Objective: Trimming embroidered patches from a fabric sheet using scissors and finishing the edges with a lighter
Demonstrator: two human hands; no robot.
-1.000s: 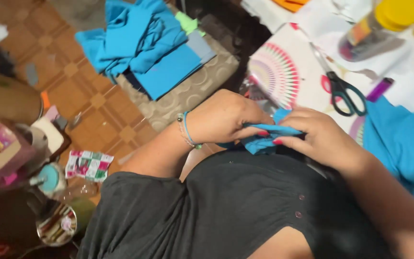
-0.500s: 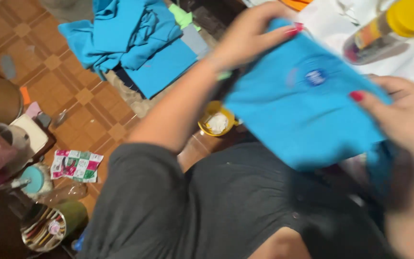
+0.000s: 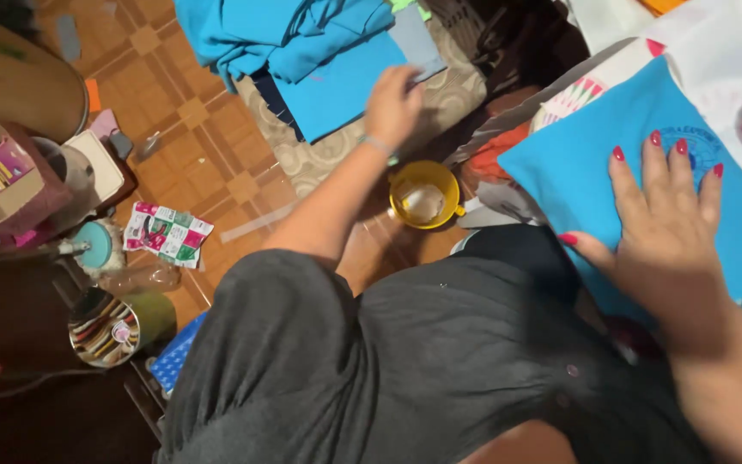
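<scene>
Cloth (image 3: 577,163) now flat, left hand (image 3: 394,101) off.

Blue cloth piece (image 3: 577,163): bright blue, flat and spread smooth on the work surface at right, one corner toward the lap, round printed emblem near the upper edge, pressed under the right hand (image 3: 667,232) with fingers splayed. Blue fabric pile (image 3: 302,43): same bright blue, several pieces, upper ones crumpled, lower ones folded flat, on a patterned cushion at top centre. Left hand (image 3: 394,105) loosely curled at the pile's right edge, contact not discernible.
</scene>
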